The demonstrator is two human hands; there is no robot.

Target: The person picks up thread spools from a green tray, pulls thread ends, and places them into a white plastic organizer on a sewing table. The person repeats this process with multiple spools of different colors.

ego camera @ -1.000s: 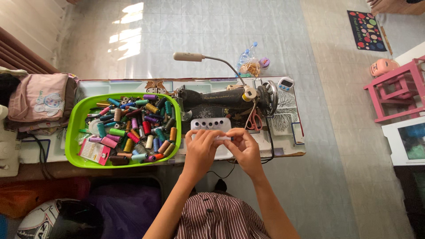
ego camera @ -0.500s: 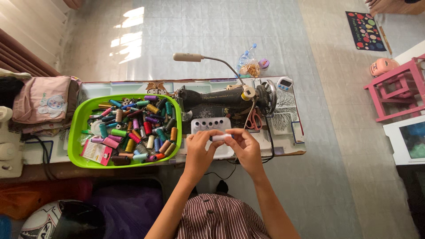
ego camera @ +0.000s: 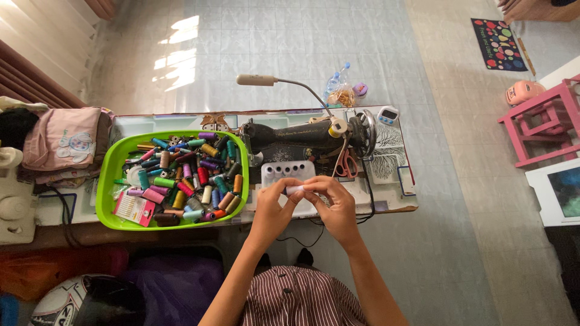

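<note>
Pinching white spool [ego camera: 295,189] at table edge [ego camera: 386,210]

I have only one view, from the camera on the person's head. It looks almost straight down from high above the sewing table [ego camera: 386,202], whose near edge lies just over the lap. The view is wide: the whole table fits in, from left end to right end, with much floor [ego camera: 254,54] beyond its far edge.
</note>
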